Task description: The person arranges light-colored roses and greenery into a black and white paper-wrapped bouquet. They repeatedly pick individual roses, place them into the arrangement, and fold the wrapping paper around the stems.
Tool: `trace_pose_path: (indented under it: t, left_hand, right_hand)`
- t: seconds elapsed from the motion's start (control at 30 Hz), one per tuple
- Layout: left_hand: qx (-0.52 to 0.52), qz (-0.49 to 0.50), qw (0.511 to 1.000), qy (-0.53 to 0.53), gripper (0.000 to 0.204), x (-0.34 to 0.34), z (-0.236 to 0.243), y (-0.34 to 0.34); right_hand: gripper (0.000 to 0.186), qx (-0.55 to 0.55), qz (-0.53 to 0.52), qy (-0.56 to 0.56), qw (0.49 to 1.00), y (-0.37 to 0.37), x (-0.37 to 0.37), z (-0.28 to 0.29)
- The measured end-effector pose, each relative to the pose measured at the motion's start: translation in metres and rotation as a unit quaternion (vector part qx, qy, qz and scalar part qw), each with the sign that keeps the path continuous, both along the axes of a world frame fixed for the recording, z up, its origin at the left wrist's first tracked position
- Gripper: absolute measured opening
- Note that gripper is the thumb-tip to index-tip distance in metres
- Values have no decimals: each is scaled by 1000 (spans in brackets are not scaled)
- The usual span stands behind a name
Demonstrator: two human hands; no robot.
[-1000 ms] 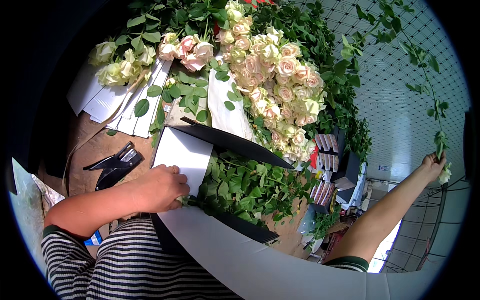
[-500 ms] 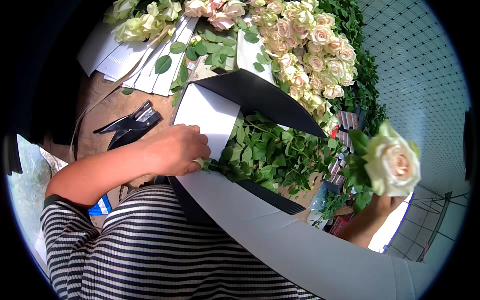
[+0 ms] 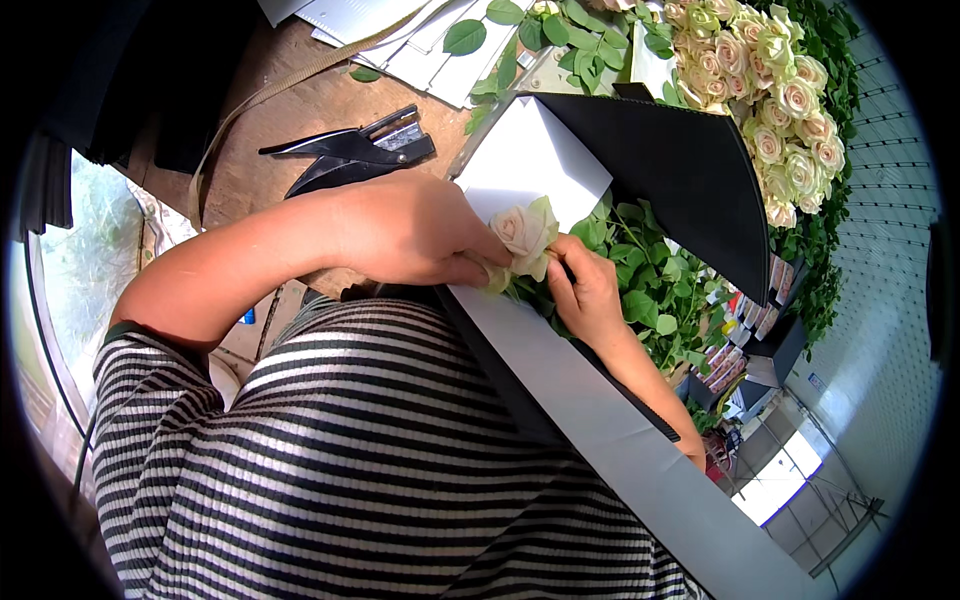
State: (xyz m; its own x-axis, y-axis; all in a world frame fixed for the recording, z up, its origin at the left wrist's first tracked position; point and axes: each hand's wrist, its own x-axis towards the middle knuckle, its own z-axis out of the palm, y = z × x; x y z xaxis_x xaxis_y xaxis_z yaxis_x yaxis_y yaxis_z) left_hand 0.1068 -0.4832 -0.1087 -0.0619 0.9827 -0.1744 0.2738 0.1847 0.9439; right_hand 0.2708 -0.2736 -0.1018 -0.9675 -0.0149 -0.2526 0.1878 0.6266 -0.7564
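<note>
My right hand [image 3: 590,290] pinches a pale cream-pink rose [image 3: 525,232] just below its head. Right next to it, the closed fingers of my left hand [image 3: 420,235] grip a second pale bloom [image 3: 496,280], mostly hidden beneath them. Both hands are over the near side of a trough with a white inner panel [image 3: 530,165] and a black curved flap [image 3: 665,170] on its far side. Green leafy stems [image 3: 645,285] fill the trough. A long pale strip [image 3: 620,430] runs along its near edge, against my striped shirt.
A black plier stapler [image 3: 355,155] lies on the brown wooden table [image 3: 270,75] beyond my left forearm. White sheets [image 3: 410,55] and a tan strap [image 3: 290,85] are farther back. Many cream-pink roses [image 3: 790,110] stand bunched at far right, before a patterned pale wall [image 3: 885,200].
My right hand has brought the rose from the far right in beside my left hand. My left hand keeps its pinch near the trough's edge. The whole view has shifted leftward.
</note>
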Motion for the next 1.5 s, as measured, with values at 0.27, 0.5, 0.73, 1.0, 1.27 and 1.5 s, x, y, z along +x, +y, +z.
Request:
trace_pose_path:
  t: [0.27, 0.5, 0.73, 1.0, 1.27, 1.5]
  left_hand:
    - [196, 47, 962, 185, 61, 8, 6, 35]
    - [134, 32, 964, 228, 51, 13, 4, 32]
    - [153, -8, 961, 231, 49, 11, 8, 37]
    - [147, 2, 965, 217, 50, 10, 3, 36]
    - [144, 25, 983, 109, 56, 5, -2, 31]
    - [91, 47, 986, 132, 56, 7, -7, 9]
  right_hand:
    - [17, 37, 27, 16, 999, -2, -3, -1]
    - [21, -151, -99, 55, 982, 64, -15, 105]
    - [45, 326, -398, 56, 856, 196, 79, -41]
    - [30, 97, -433, 139, 885, 145, 72, 124]
    - [27, 31, -133, 26, 990, 38, 19, 97]
    - [25, -10, -74, -13, 997, 25, -3, 7]
